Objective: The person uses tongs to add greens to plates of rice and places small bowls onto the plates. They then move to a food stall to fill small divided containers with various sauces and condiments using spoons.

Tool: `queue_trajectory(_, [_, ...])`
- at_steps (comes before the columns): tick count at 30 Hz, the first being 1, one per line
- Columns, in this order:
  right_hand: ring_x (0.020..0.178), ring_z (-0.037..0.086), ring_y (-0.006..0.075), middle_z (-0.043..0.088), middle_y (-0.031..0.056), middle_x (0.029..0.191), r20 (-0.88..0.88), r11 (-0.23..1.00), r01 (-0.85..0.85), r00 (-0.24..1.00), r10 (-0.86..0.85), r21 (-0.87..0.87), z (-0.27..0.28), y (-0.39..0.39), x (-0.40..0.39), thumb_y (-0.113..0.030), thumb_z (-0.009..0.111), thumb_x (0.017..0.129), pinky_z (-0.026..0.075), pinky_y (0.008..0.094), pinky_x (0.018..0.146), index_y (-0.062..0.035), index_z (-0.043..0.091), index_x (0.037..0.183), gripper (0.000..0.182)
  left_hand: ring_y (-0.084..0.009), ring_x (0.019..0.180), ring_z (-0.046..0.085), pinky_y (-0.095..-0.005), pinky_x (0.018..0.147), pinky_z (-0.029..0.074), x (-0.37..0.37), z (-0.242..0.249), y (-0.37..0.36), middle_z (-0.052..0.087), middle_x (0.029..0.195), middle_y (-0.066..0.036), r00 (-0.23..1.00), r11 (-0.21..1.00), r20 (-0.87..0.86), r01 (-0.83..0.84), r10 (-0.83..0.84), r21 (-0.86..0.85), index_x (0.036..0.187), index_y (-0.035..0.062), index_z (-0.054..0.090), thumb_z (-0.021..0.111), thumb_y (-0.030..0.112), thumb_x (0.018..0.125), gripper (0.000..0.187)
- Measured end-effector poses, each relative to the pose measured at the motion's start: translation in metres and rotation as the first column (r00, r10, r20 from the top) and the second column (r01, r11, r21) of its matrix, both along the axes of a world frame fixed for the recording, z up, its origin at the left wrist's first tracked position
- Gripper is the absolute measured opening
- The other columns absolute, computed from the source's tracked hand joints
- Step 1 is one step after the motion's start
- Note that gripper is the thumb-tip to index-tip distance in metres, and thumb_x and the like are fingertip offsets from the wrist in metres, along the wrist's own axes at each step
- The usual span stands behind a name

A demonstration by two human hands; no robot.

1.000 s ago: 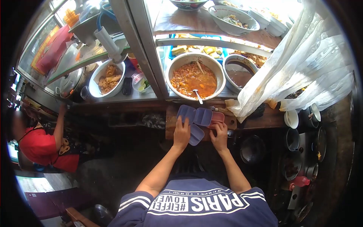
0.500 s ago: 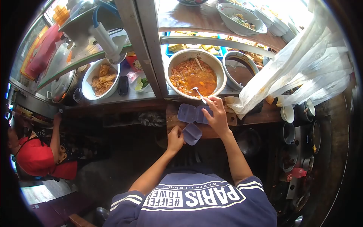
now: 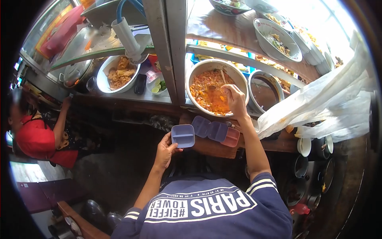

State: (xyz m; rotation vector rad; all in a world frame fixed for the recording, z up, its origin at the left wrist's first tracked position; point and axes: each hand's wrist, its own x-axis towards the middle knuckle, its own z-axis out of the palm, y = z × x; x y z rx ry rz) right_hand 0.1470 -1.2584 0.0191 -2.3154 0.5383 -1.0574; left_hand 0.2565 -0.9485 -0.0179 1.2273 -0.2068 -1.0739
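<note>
One purple divided container [image 3: 183, 136] was pinched at its lower-left edge by the fingers of the left hand [image 3: 164, 151], just left of two other purple containers [image 3: 218, 131] and a red container [image 3: 230, 137] on the wooden board [image 3: 217, 151]. The right hand [image 3: 234, 97] pinched a spoon [image 3: 211, 89] inside the rim of the stew bowl [image 3: 211, 65]. Open room lay left of the left hand.

- A round silver metal stew pot [image 3: 207, 67] is set left of a round silver metal sauce pot [image 3: 262, 76].
- A square purple plastic container [image 3: 183, 133] is held in the left hand [image 3: 162, 152], left of a rectangular red plastic container [image 3: 232, 139].
</note>
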Motion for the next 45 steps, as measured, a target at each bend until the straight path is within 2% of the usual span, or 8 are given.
queue_trajectory(12, [0.064, 0.062, 0.0099, 0.064, 0.0061, 0.068, 0.027, 0.889, -0.009, 1.000, -0.004, 0.457, -0.021, 0.006, -0.008, -0.007, 0.054, 0.093, 0.048, 0.0239, 0.058, 0.0003, 0.065, 0.090, 0.014, -0.0224, 0.092, 0.063, -0.0328, 0.071, 0.059, -0.006, 0.009, -0.026, 0.055, 0.115, -0.014, 0.982, 0.980, -0.154, -0.135, 0.112, -0.143, 0.127, 0.0086, 0.039, 0.049, 0.001, 0.089, 0.041])
queue_trajectory(15, [0.069, 0.057, 0.0076, 0.064, 0.0036, 0.075, -0.104, 0.938, 0.095, 0.993, -0.064, 0.332, -0.007, 0.003, -0.017, -0.010, 0.056, 0.093, 0.045, 0.0230, 0.062, -0.0012, 0.067, 0.095, 0.014, -0.0228, 0.093, 0.063, -0.0367, 0.070, 0.060, -0.010, 0.012, -0.037, 0.054, 0.110, -0.012, 0.979, 0.964, -0.057, -0.205, 0.198, -0.172, 0.121, 0.0066, 0.041, 0.048, 0.001, 0.088, 0.034])
queue_trajectory(18, [0.072, 0.052, 0.0057, 0.059, -0.0016, 0.078, -0.121, 0.881, 0.040, 0.992, 0.020, 0.471, 0.011, 0.020, -0.014, -0.010, 0.056, 0.092, 0.043, 0.0214, 0.064, -0.0017, 0.065, 0.095, 0.013, -0.0215, 0.096, 0.057, -0.0385, 0.075, 0.058, -0.010, 0.008, -0.032, 0.050, 0.107, -0.011, 0.977, 0.954, 0.028, -0.198, 0.209, -0.226, 0.117, 0.0047, 0.041, 0.047, -0.002, 0.088, 0.030])
queue_trajectory(20, [0.073, 0.050, 0.0070, 0.057, -0.0020, 0.082, -0.066, 0.929, -0.069, 0.993, 0.100, 0.363, -0.001, 0.012, -0.017, -0.005, 0.051, 0.092, 0.042, 0.0208, 0.064, -0.0001, 0.063, 0.095, 0.013, -0.0183, 0.098, 0.056, -0.0355, 0.077, 0.057, -0.008, -0.021, -0.031, 0.051, 0.106, -0.009, 0.958, 0.947, 0.159, -0.192, 0.238, -0.258, 0.119, 0.0046, 0.041, 0.051, -0.001, 0.089, 0.032])
queue_trajectory(23, [0.069, 0.048, 0.0073, 0.056, -0.0001, 0.079, 0.033, 0.957, -0.143, 0.990, 0.139, 0.254, -0.021, 0.000, -0.016, -0.006, 0.050, 0.094, 0.041, 0.0205, 0.062, -0.0008, 0.061, 0.093, 0.012, -0.0193, 0.095, 0.062, -0.0354, 0.078, 0.057, -0.009, 0.003, -0.026, 0.058, 0.109, -0.012, 0.987, 0.941, -0.093, -0.153, 0.131, -0.302, 0.129, 0.0061, 0.040, 0.049, 0.001, 0.090, 0.040])
queue_trajectory(30, [0.061, 0.050, 0.0096, 0.056, 0.0019, 0.071, -0.011, 0.988, -0.151, 0.989, 0.151, -0.034, -0.023, -0.007, 0.005, -0.008, 0.051, 0.094, 0.043, 0.0243, 0.057, -0.0015, 0.062, 0.090, 0.014, -0.0145, 0.085, 0.063, -0.0309, 0.069, 0.058, -0.012, 0.004, -0.023, 0.059, 0.104, -0.007, 0.989, 0.934, -0.042, -0.147, 0.141, -0.325, 0.130, 0.0040, 0.043, 0.049, 0.005, 0.089, 0.042])
queue_trajectory(44, [0.059, 0.053, 0.0103, 0.060, 0.0049, 0.070, -0.010, 0.969, -0.048, 0.999, 0.052, 0.243, -0.029, 0.012, -0.026, -0.008, 0.052, 0.093, 0.044, 0.0254, 0.054, -0.0005, 0.064, 0.091, 0.015, -0.0136, 0.086, 0.060, -0.0316, 0.074, 0.056, -0.023, 0.014, -0.003, 0.060, 0.097, -0.005, 0.976, 0.930, -0.140, -0.203, 0.167, -0.305, 0.116, 0.0058, 0.053, 0.049, 0.018, 0.098, 0.022])
queue_trajectory(45, [0.065, 0.052, 0.0112, 0.057, 0.0031, 0.073, -0.029, 0.944, -0.032, 0.999, 0.044, 0.330, -0.012, 0.029, -0.027, -0.007, 0.052, 0.090, 0.044, 0.0248, 0.058, -0.0007, 0.065, 0.093, 0.014, -0.0114, 0.095, 0.055, -0.0289, 0.087, 0.048, -0.018, -0.019, -0.014, 0.058, 0.099, -0.003, 0.951, 0.923, 0.142, -0.218, 0.274, -0.316, 0.115, 0.0061, 0.054, 0.050, 0.016, 0.097, 0.021])
